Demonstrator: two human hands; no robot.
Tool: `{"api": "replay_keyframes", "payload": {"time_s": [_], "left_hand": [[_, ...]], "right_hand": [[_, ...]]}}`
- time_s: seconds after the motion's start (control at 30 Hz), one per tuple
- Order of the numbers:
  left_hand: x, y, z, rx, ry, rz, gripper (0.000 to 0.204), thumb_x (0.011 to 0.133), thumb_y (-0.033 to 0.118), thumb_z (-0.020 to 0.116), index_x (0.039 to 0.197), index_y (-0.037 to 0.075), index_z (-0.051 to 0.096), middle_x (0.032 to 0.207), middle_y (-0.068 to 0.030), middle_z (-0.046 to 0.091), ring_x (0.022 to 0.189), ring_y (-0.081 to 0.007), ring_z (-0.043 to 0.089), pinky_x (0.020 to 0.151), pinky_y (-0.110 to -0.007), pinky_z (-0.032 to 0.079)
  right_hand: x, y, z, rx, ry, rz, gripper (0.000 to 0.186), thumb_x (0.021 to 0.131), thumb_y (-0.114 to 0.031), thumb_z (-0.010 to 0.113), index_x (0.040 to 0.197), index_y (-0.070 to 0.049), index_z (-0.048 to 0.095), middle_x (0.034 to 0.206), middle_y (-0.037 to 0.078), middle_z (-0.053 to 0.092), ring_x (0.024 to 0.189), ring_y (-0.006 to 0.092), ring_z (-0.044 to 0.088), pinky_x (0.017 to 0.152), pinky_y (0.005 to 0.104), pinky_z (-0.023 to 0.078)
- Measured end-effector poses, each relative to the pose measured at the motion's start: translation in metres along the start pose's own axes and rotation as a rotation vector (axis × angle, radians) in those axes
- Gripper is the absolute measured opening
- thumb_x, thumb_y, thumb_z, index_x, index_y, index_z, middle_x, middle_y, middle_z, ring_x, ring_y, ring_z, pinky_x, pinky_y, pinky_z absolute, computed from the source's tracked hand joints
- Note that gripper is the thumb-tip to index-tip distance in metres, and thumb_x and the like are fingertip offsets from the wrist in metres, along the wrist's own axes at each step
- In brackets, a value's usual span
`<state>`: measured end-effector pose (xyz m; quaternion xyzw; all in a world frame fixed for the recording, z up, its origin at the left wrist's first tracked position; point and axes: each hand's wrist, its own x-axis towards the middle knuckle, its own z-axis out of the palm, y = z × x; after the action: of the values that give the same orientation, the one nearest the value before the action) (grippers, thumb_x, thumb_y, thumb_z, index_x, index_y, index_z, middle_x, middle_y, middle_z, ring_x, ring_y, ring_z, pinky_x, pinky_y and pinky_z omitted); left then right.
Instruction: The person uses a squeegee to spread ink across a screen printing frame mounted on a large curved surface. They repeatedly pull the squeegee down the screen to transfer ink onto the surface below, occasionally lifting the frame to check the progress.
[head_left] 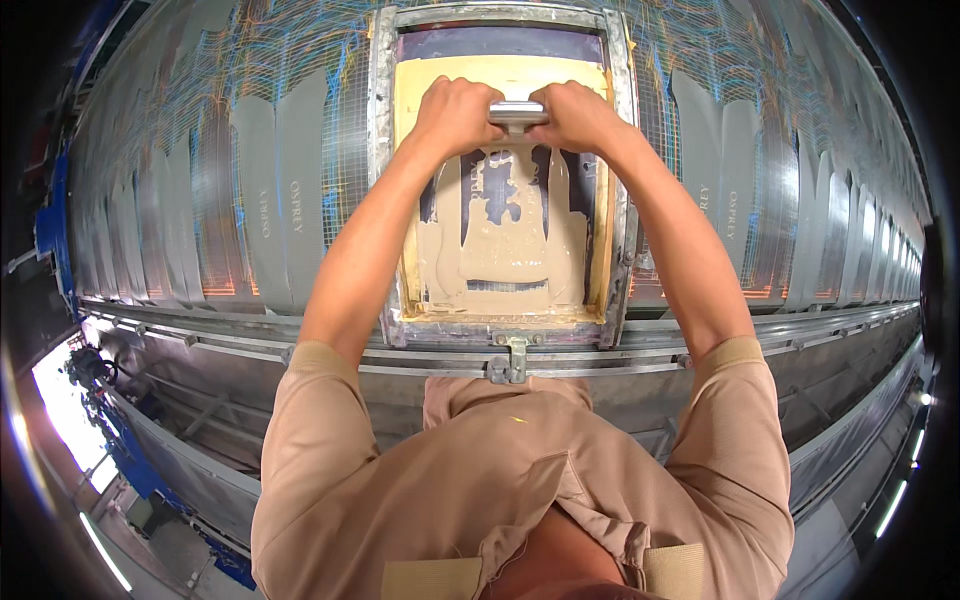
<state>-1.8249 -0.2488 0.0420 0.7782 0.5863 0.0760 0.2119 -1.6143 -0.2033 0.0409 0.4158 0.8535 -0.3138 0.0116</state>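
Note:
My left hand (458, 117) and my right hand (578, 115) are closed around the two ends of a squeegee (517, 112), whose metal-coloured top shows between them. Its lower edge is mostly hidden by my fingers. It stands across the upper half of a printing screen, inside a worn metal frame (383, 170). Wet beige ink (515, 262) lies in uneven streaks over the dark mesh below the squeegee. Yellowish coating or tape lines the inner sides. Both my arms reach forward, one on each side of the frame.
Long grey printed panels (290, 195) lie left and right of the screen, over a surface patterned with orange and blue lines. Metal rails (250, 345) run along the table's near edge, right before my body. A metal bracket (516, 360) joins the frame's near side there.

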Motion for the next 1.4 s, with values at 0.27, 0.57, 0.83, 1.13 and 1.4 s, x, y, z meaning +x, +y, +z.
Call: {"api": "replay_keyframes", "payload": {"time_s": [0.27, 0.57, 0.83, 1.13, 1.4], "left_hand": [[-0.015, 0.003, 0.016, -0.007, 0.090, 0.060, 0.021, 0.068, 0.024, 0.083, 0.087, 0.014, 0.078, 0.074, -0.0105, 0.073, 0.072, -0.0311, 0.070, 0.078, -0.042, 0.052], [-0.183, 0.078, 0.049, -0.098, 0.036, 0.047, 0.025, 0.062, 0.008, 0.083, 0.085, 0.013, 0.073, 0.083, -0.0042, 0.071, 0.085, -0.0250, 0.068, 0.082, -0.040, 0.041], [-0.114, 0.049, 0.026, -0.005, 0.055, 0.112, 0.018, 0.066, 0.014, 0.082, 0.083, 0.013, 0.075, 0.079, -0.0077, 0.073, 0.080, -0.0278, 0.070, 0.079, -0.041, 0.045], [0.002, 0.001, 0.003, -0.017, 0.031, 0.048, 0.022, 0.068, 0.023, 0.083, 0.088, 0.016, 0.079, 0.072, -0.0104, 0.072, 0.072, -0.0291, 0.070, 0.082, -0.041, 0.050], [-0.028, 0.008, 0.020, -0.033, 0.130, 0.096, 0.017, 0.066, 0.016, 0.083, 0.081, 0.014, 0.075, 0.072, -0.0076, 0.071, 0.071, -0.0294, 0.068, 0.078, -0.041, 0.048]], "right_hand": [[-0.016, -0.008, 0.011, 0.061, 0.061, -0.002, 0.025, 0.076, -0.018, 0.080, 0.094, -0.002, 0.073, 0.077, 0.020, 0.071, 0.075, 0.0412, 0.069, 0.070, 0.0464, 0.054], [-0.170, -0.075, 0.092, -0.008, 0.111, -0.109, 0.027, 0.068, -0.012, 0.082, 0.089, -0.008, 0.065, 0.080, 0.011, 0.069, 0.083, 0.0324, 0.066, 0.081, 0.0431, 0.047], [-0.111, -0.045, 0.051, -0.032, 0.054, -0.076, 0.028, 0.076, -0.020, 0.083, 0.099, -0.007, 0.074, 0.077, 0.018, 0.071, 0.075, 0.0383, 0.071, 0.072, 0.0478, 0.058], [-0.004, -0.002, -0.002, 0.050, -0.012, 0.047, 0.024, 0.078, -0.020, 0.079, 0.094, -0.004, 0.074, 0.082, 0.020, 0.073, 0.081, 0.0414, 0.071, 0.078, 0.0492, 0.057], [-0.029, -0.008, 0.021, 0.069, 0.102, -0.070, 0.025, 0.074, -0.013, 0.082, 0.093, -0.001, 0.072, 0.080, 0.024, 0.070, 0.079, 0.0442, 0.068, 0.073, 0.0492, 0.054]]}}
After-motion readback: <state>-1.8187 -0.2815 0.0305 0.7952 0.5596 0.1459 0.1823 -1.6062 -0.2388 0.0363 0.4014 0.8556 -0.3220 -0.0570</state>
